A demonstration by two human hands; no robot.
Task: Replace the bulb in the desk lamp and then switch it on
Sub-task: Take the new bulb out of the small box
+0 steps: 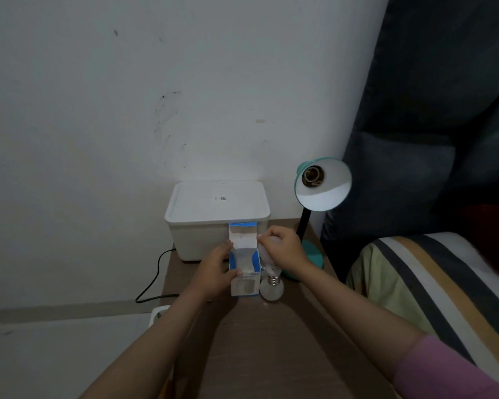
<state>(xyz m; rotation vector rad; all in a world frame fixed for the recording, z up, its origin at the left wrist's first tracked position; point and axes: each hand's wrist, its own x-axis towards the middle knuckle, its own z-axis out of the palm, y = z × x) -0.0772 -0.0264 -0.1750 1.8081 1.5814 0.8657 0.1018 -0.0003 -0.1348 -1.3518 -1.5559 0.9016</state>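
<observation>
At lower centre, the left hand [213, 269] is gripping the open blue-and-white bulb box [244, 266] on the desk [271, 341], while the right hand [283, 249] is closing its fingers round a white bulb [264, 254] beside the box's open top. Another bulb [272, 287] is lying just right of the box (screw base up). Farther back, right of centre, the teal desk lamp [323, 184] is showing an empty socket.

Bulb box [244, 266]: thin printed card, raw grey-white inside the open flap by the left hand [213, 267] fingertips. Loose bulb [272, 287] below the right hand [283, 249] fingers: frosted matt globe, shiny ribbed metal base. Lamp shade [324, 187]: glossy teal outside, white inside. Storage bin [217, 217]: smooth matt plastic. Tabletop [265, 341]: probably wood-grain laminate, dim light.
</observation>
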